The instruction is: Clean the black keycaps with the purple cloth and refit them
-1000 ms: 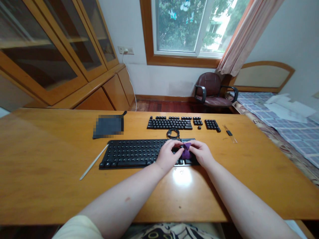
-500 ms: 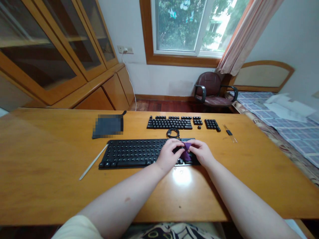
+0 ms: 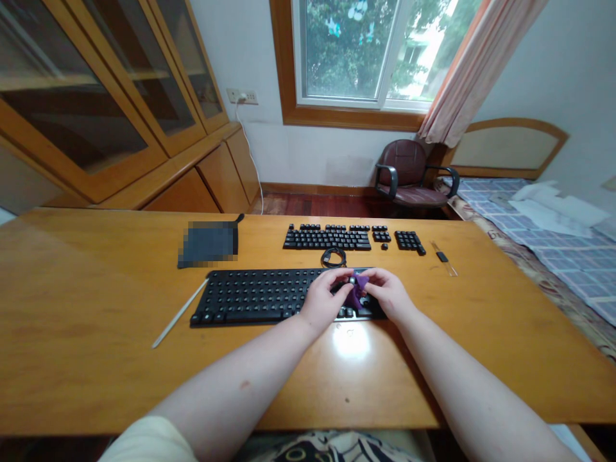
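Note:
Above the right part of a black keyboard (image 3: 255, 292) with most of its keycaps off, my two hands meet. My left hand (image 3: 326, 296) is closed in a pinch on a small keycap (image 3: 353, 280). A purple cloth (image 3: 356, 296) is gripped by the fingers of my right hand (image 3: 389, 294), pressed against the keycap. The cloth's lower end hangs over the keyboard. A few large keys still sit along the keyboard's bottom row. Beyond it, loose black keycaps (image 3: 327, 239) lie laid out in rows, with a number-pad group (image 3: 409, 241) at their right.
A coiled cable (image 3: 333, 258) lies behind the keyboard. To the left are a white stick (image 3: 179, 314) and a dark pouch (image 3: 212, 244), partly blurred out. A wire keycap puller (image 3: 441, 256) rests at the right of the wooden table (image 3: 481, 359). A chair (image 3: 409, 170) stands beyond.
My fingers have shifted slightly, and the keycap now shows between my left fingertips. The purple cloth has changed its folds a little; everything else stays in place.

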Action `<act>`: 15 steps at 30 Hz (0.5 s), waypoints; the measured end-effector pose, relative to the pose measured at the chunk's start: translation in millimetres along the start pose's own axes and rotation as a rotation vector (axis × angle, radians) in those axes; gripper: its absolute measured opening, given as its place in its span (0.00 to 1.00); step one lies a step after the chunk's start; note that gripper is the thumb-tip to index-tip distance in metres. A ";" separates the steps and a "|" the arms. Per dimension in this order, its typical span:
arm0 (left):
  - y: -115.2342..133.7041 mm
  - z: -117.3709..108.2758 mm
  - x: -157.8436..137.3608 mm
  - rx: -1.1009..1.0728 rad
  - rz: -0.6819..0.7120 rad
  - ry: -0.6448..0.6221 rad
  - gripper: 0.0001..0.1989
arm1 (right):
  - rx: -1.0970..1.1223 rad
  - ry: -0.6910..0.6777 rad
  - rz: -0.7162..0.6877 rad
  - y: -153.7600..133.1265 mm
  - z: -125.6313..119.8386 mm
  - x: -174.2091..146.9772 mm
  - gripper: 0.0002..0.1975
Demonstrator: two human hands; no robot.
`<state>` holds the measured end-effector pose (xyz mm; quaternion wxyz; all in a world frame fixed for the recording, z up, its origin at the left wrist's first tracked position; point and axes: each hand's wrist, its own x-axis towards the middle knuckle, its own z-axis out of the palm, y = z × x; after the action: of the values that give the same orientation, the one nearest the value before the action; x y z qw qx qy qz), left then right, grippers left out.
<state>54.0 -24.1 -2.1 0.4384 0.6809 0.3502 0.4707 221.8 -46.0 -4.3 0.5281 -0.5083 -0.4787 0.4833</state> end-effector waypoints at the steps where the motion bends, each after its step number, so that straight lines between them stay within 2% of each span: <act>1: -0.6 0.7 -0.2 -0.019 -0.005 0.011 0.14 | 0.000 -0.017 0.003 0.2 -0.2 0.1 0.11; 4: -1.6 2.1 -0.3 -0.064 -0.031 0.026 0.14 | 0.002 -0.043 0.010 0.4 -1.1 0.5 0.10; 9: -2.3 3.4 1.8 -0.218 -0.137 -0.013 0.12 | -0.017 0.031 -0.004 0.2 -1.9 0.6 0.10; 15: -4.8 4.6 1.7 -0.237 -0.167 0.036 0.12 | -0.069 -0.088 -0.069 -5.8 -0.1 -0.7 0.10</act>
<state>58.6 -22.0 -6.8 0.5472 0.5842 0.3554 0.4828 222.0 -46.9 1.5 0.5051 -0.4877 -0.5353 0.4695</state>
